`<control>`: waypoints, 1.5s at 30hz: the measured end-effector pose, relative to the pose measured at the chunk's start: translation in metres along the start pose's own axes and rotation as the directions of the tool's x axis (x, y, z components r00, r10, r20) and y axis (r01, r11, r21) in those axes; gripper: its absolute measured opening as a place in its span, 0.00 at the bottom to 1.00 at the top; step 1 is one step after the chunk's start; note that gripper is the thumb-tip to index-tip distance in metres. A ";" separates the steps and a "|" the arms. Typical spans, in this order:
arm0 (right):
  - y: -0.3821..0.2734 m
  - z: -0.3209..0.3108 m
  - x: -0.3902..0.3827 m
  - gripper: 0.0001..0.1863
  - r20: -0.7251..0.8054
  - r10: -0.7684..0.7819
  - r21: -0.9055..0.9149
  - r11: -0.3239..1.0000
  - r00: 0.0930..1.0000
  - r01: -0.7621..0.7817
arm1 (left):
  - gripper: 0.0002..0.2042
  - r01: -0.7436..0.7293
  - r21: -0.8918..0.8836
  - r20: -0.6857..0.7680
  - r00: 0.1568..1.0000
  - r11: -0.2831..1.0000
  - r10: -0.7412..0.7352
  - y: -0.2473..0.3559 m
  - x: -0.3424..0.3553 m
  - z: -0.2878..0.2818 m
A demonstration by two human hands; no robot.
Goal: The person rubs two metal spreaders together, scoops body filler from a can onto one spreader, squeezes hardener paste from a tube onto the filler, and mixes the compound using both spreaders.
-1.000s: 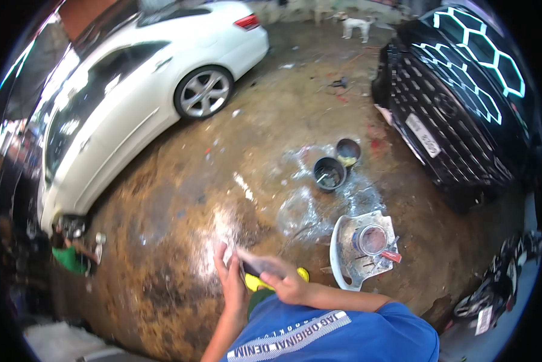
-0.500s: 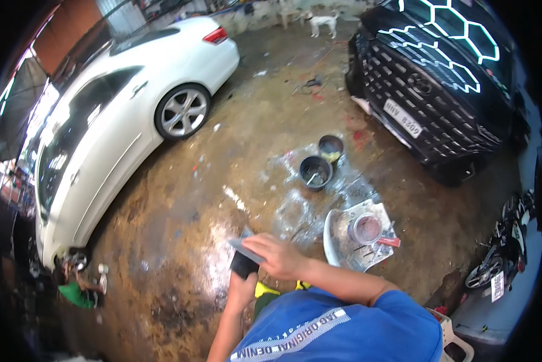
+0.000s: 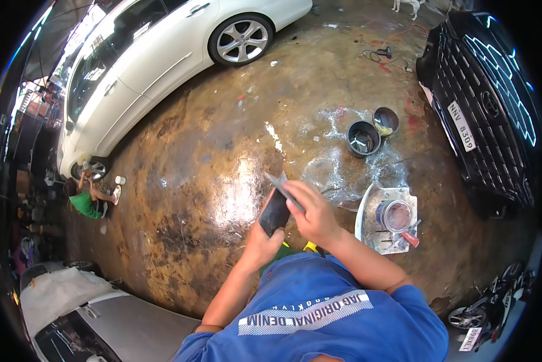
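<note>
In front of my body, my left hand (image 3: 264,246) is closed round the lower end of a flat black block (image 3: 273,214). The block slants up and to the right. My right hand (image 3: 313,216) pinches a thin grey sheet (image 3: 285,190), which looks like sandpaper, along the block's upper right side. The sheet's far corner sticks out past the fingers. Whether the sheet touches the block all along, I cannot tell. Both hands are close together above the wet brown floor.
At right, a white plastic tray (image 3: 367,212) holds an open tub (image 3: 397,215) and a red-handled tool (image 3: 410,239). Beyond stand two dark buckets (image 3: 363,139). A white car (image 3: 168,57), a black car (image 3: 488,114), a grey car (image 3: 138,326) and a motorcycle (image 3: 494,308) surround the floor. Someone in green (image 3: 87,204) crouches at left.
My view has tilted down and shifted, bringing the grey car in. The right hand has shifted off the black block's top to its right side, so more of the block shows.
</note>
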State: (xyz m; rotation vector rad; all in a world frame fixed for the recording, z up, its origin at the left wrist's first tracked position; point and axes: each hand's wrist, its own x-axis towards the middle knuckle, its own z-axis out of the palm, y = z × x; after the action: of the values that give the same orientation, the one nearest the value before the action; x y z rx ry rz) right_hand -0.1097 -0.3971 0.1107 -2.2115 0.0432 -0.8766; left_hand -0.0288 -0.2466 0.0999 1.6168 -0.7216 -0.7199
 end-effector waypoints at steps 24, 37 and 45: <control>0.003 -0.040 -0.053 0.20 -0.148 -0.065 0.240 0.966 0.987 0.099 | 0.26 0.424 -0.688 0.191 0.889 0.589 -0.417 0.003 0.006 -0.046; -0.011 -0.078 -0.016 0.23 0.244 -0.039 -0.014 0.999 0.969 0.043 | 0.26 -0.380 0.720 0.322 0.924 0.581 0.206 0.039 0.005 -0.042; 0.012 -0.046 -0.021 0.21 0.274 0.139 -0.181 0.979 0.952 -0.091 | 0.29 -0.398 0.848 0.343 0.915 0.350 0.212 0.055 -0.002 -0.038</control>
State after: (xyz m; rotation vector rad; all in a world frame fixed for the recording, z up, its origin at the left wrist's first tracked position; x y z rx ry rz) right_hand -0.1509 -0.4290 0.1138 -2.4442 0.1106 -0.4984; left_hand -0.0044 -0.2299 0.1600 2.2985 -1.7333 -0.1084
